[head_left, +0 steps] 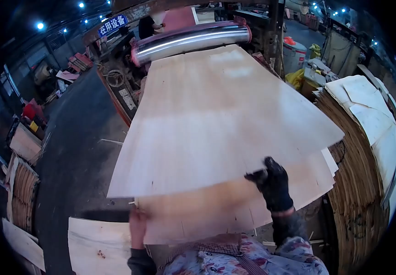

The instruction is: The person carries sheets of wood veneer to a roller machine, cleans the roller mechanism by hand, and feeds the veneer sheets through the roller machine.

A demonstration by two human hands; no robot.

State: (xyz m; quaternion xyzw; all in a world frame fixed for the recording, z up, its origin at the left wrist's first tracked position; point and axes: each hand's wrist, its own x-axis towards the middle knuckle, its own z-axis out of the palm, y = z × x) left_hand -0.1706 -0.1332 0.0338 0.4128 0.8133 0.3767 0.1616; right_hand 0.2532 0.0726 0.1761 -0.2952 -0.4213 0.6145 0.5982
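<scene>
A large pale wood veneer sheet [207, 119] slopes from a shiny metal roller [193, 41] down toward me. Under its near edge lies a second veneer sheet [198, 215], on top of other sheets whose corners show at the right. My right hand [273, 185], in a dark glove, is at the near edge of the upper sheet, thumb and fingers spread apart. At the left edge of the lower sheet is my bare left hand [138, 224]. Its fingers are blurred, and whether they grip the sheet cannot be made out.
A tall veneer stack [358, 183] stands close on my right. Another pale sheet [99, 243] lies low at my left. Dark floor [74, 151] runs along the left side. Beyond the roller, another person's arm [154, 28] shows. A white drum [294, 57] stands at the back right.
</scene>
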